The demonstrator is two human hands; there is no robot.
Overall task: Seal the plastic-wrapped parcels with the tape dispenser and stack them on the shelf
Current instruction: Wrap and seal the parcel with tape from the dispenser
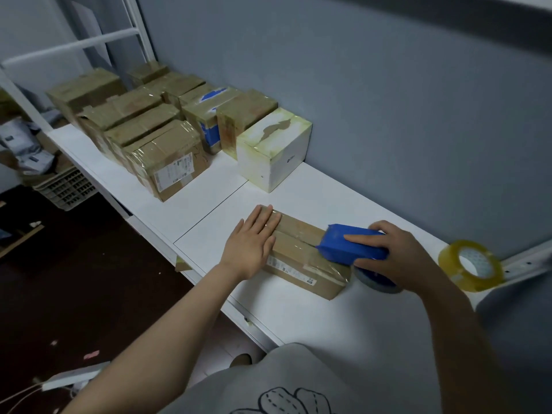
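Observation:
A flat brown cardboard parcel [301, 252] wrapped in clear plastic lies on the white shelf top [313, 312] in front of me. My left hand [252, 242] presses flat on its left end, fingers straight. My right hand [397, 255] grips the blue tape dispenser [351, 245], whose front edge sits on the parcel's right end. The dispenser's tape roll [378, 280] hangs off the parcel's right side, partly hidden by my hand.
Several taped brown parcels [167, 162] stand in rows at the back left. A white box [273, 147] stands beside them against the grey wall. A spare roll of clear tape [472, 265] lies at the right. A plastic crate [64, 186] sits on the dark floor at the left.

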